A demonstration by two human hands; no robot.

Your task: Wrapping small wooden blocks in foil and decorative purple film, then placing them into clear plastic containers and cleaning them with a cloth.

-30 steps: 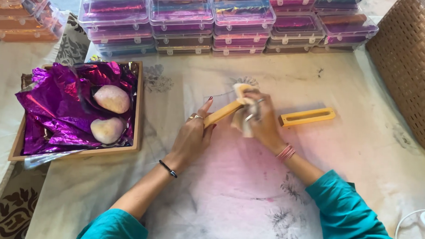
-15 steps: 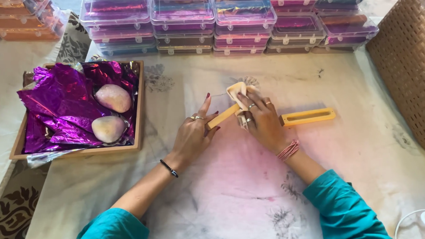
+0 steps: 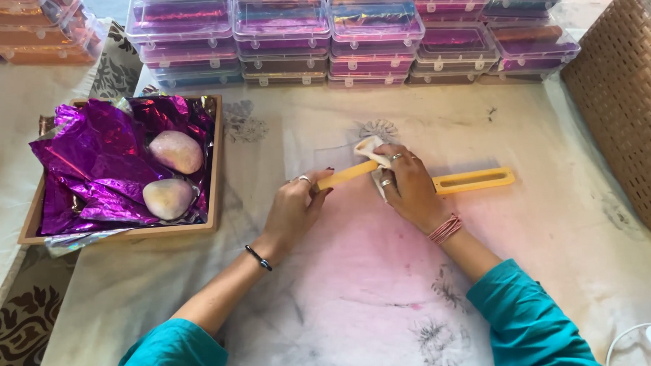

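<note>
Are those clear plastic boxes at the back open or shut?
Shut: each clear plastic box has its lid down flat, and they sit stacked.

Bare cloth (image 3: 380,279) before stacked boxes (image 3: 302,38)

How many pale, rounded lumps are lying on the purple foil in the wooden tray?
2. One pale rounded lump lies toward the far side of the purple foil in the wooden tray; the other lies nearer. The crumpled foil could hide more.

Stained white cloth (image 3: 379,293) on table; wicker basket (image 3: 631,100) at edge; soft daylight.
</note>
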